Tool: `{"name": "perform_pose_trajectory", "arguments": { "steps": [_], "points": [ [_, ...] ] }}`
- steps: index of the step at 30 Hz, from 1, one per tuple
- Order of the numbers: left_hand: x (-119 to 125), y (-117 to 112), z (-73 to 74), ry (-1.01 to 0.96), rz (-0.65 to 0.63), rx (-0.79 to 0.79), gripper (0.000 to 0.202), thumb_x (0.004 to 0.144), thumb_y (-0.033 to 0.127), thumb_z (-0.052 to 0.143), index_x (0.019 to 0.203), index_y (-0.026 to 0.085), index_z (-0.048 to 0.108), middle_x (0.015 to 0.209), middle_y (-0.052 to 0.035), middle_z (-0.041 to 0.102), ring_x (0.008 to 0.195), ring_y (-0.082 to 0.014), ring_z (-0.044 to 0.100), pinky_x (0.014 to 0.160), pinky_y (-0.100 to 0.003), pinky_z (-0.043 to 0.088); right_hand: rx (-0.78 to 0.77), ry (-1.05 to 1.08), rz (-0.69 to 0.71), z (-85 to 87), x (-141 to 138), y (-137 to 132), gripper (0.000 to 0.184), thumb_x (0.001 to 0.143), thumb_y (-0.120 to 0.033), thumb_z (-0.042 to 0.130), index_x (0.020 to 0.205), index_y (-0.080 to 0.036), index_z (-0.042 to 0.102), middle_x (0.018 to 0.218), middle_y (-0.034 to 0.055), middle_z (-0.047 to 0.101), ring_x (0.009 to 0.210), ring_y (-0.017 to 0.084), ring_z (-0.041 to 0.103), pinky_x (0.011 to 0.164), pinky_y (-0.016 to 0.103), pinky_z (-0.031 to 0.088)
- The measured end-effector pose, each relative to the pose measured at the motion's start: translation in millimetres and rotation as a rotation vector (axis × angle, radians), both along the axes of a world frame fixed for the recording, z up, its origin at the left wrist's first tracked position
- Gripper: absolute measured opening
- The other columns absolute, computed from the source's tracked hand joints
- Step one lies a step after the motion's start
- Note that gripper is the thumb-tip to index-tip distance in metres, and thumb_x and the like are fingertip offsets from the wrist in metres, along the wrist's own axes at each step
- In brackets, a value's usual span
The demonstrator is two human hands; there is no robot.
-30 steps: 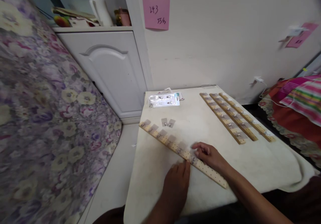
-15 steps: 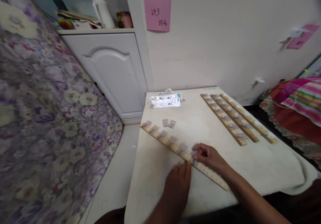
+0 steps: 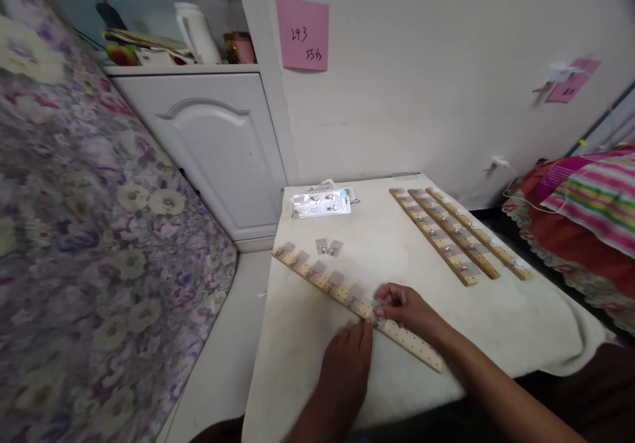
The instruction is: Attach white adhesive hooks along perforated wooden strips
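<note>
A pale wooden strip with rows of small holes lies slantwise on the table before me. Several clear square pads with small metal hooks sit along its left part. My left hand is at the strip's near edge, its fingertips pressed together against the wood. Just beyond it, my right hand pinches a clear hook pad at the strip, with thumb and forefinger; the fingers partly cover it. Two loose hook pads lie on the cloth behind the strip.
At the right, three more wooden strips carrying hook pads lie side by side. A clear blister pack with hooks sits near the back edge of the cloth-covered table. A floral curtain hangs at the left, beside a white cabinet.
The whole view has shifted slightly. Both hands stay at the same place on the strip, with the right fingers still at the hook pad.
</note>
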State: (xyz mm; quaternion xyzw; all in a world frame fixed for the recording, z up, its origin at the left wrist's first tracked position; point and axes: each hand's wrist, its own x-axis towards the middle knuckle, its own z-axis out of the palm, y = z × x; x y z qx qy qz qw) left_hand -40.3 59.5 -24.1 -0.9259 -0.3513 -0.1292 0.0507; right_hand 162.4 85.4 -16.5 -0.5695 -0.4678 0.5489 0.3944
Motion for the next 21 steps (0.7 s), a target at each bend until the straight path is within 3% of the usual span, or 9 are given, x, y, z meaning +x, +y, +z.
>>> {"name": "perform_pose_trajectory", "arguments": {
  "steps": [6,9,15,21],
  "points": [
    [-2.9,-0.4,-3.8,-0.012,0.006,-0.016,0.055,0.077,0.0,0.045,0.13,0.01,0.039,0.105,-0.0109,0.062,0.091,-0.0207,0.059,0.079,-0.036,0.053,-0.007,-0.006,0.03,-1.5,7.8,-0.4,0.031,0.068,-0.041,0.069,0.087,-0.018,0.058,0.065,-0.0061,0.053,0.039,0.003,0.04,0.035,0.017,0.03],
    [-3.8,-1.2,-7.5,-0.001,0.026,-0.019,0.056,0.076,-0.001,0.044,0.131,0.011,0.039,0.11,-0.0112,0.061,0.096,-0.0217,0.059,0.083,-0.036,0.052,0.033,-0.061,0.002,-1.8,15.5,12.7,0.031,0.071,-0.042,0.066,0.087,-0.017,0.058,0.064,-0.0056,0.054,0.037,0.003,0.04,0.035,0.018,0.029],
    [-5.6,-0.5,-17.5,-0.014,0.027,-0.004,0.057,0.075,-0.001,0.04,0.131,0.011,0.038,0.11,-0.0125,0.062,0.099,-0.023,0.059,0.083,-0.039,0.053,0.227,-0.401,-0.04,9.5,4.0,84.8,0.016,0.077,-0.031,0.055,0.079,-0.016,0.06,0.061,-0.0025,0.055,0.048,0.009,0.048,0.046,0.021,0.038],
    [-7.2,5.0,-21.7,-0.053,-0.01,-0.011,0.05,0.075,0.007,0.043,0.125,0.009,0.043,0.103,-0.0129,0.065,0.092,-0.0234,0.062,0.077,-0.038,0.055,0.28,-0.579,-0.114,8.2,-32.6,156.1,0.015,0.071,-0.026,0.062,0.084,-0.018,0.064,0.074,0.0004,0.058,0.067,0.014,0.053,0.062,0.025,0.038]
  ]
}}
